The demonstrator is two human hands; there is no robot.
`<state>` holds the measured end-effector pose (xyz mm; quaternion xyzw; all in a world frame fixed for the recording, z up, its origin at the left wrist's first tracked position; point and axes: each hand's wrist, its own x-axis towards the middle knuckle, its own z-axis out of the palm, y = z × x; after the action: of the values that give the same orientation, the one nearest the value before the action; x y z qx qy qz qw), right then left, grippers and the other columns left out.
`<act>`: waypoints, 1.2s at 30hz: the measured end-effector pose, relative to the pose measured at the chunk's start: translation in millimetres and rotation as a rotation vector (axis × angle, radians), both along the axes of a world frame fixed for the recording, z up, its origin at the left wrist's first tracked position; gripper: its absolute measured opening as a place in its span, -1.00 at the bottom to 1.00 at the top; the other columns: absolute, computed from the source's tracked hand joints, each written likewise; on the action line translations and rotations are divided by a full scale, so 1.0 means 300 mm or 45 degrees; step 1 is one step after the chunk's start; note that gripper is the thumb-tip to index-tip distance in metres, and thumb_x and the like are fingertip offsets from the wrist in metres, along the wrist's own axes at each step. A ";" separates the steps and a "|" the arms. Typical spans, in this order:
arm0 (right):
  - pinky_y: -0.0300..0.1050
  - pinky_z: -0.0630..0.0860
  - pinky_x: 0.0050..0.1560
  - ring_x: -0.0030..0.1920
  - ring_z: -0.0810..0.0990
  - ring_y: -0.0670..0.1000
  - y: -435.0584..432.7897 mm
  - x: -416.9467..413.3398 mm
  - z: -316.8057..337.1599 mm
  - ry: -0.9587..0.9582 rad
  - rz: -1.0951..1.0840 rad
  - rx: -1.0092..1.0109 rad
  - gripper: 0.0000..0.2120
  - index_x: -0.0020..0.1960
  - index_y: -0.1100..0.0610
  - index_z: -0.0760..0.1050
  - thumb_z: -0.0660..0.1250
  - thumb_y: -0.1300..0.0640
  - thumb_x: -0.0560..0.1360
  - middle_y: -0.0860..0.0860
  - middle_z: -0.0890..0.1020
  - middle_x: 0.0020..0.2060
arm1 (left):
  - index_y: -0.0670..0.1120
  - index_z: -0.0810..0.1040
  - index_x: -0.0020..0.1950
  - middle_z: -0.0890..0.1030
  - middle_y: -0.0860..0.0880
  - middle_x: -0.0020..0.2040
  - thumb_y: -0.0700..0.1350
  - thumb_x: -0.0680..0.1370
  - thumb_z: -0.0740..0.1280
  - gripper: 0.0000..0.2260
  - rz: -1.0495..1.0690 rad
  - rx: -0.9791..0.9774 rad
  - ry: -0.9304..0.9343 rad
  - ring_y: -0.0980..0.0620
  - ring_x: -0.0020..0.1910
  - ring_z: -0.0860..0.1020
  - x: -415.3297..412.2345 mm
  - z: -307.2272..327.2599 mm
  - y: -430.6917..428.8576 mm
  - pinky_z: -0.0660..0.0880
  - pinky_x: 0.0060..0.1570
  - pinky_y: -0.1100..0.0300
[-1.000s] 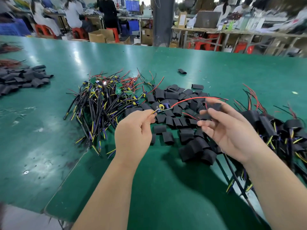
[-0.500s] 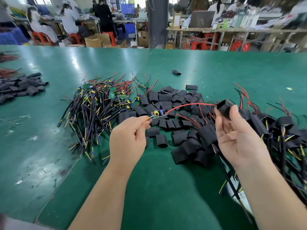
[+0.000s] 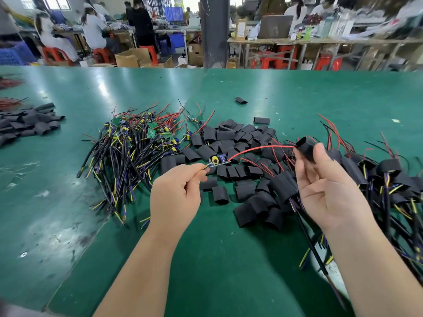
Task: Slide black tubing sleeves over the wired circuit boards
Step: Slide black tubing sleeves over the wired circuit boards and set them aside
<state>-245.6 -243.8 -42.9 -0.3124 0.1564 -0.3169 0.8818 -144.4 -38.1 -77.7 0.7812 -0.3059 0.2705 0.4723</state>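
Currently left hand (image 3: 176, 195) pinches one circuit board (image 3: 217, 160) by its leads over the loose sleeve pile (image 3: 240, 143). Right hand (image 3: 325, 191) pinches a black sleeve (image 3: 305, 148) at the red wire (image 3: 258, 148) tip, board not yet covered. Bare boards (image 3: 137, 143) heaped left of pile, sleeved ones (image 3: 389, 177) right.

The green surface (image 3: 229, 259) looks smooth and glossy, scuffed grey at left. The black tubing sleeves (image 3: 231, 135) look like matt, soft plastic. The red wire (image 3: 258, 149) has shiny plastic insulation. Cardboard boxes (image 3: 130, 57) look dull.
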 end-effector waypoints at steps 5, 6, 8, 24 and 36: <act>-0.31 0.56 -0.20 -0.17 0.69 -0.05 0.052 0.014 -0.006 0.059 0.089 -0.089 -0.75 -0.06 0.13 0.46 0.41 0.18 0.28 -0.01 0.67 -0.26 | -0.16 0.68 -0.06 0.67 0.06 -0.23 -0.22 0.50 0.31 -0.85 -0.096 0.036 0.001 0.07 -0.24 0.60 -0.027 -0.001 -0.024 0.50 -0.20 0.13; -0.31 0.56 -0.22 -0.19 0.69 -0.06 0.069 0.018 -0.010 0.067 0.142 -0.087 -0.74 -0.06 0.13 0.46 0.41 0.18 0.28 0.01 0.67 -0.25 | -0.16 0.68 -0.07 0.67 0.04 -0.24 -0.21 0.51 0.31 -0.85 -0.120 0.046 0.001 0.03 -0.26 0.60 -0.036 -0.002 -0.032 0.50 -0.22 0.10; -0.30 0.56 -0.25 -0.22 0.67 -0.06 0.107 0.026 -0.020 0.081 0.286 -0.152 -0.76 -0.07 0.12 0.47 0.40 0.19 0.28 0.04 0.68 -0.20 | -0.18 0.68 -0.08 0.65 0.01 -0.28 -0.22 0.51 0.32 -0.86 -0.160 0.055 -0.021 -0.02 -0.29 0.58 -0.051 -0.004 -0.047 0.49 -0.24 0.10; -0.17 0.59 -0.21 -0.26 0.62 0.01 0.120 0.016 -0.029 0.106 0.274 -0.553 -0.77 -0.14 0.06 0.62 0.48 0.17 0.20 0.06 0.65 -0.27 | -0.18 0.67 -0.08 0.66 0.04 -0.28 -0.25 0.51 0.32 -0.87 -0.132 -0.090 -0.027 0.05 -0.28 0.59 -0.053 -0.005 -0.053 0.50 -0.23 0.14; -0.19 0.59 -0.25 -0.21 0.70 0.03 0.156 0.022 -0.033 0.149 0.328 -0.405 -0.71 -0.11 0.16 0.56 0.47 0.13 0.19 0.08 0.71 -0.23 | -0.19 0.66 -0.13 0.59 -0.01 -0.36 -0.20 0.53 0.31 -0.86 -0.202 0.019 -0.042 0.00 -0.35 0.50 -0.064 -0.002 -0.059 0.46 -0.30 0.14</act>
<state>-239.0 -196.9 -52.8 -0.4829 0.1140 -0.2038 0.8440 -163.4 -55.8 -78.3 0.7533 -0.3767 0.2429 0.4813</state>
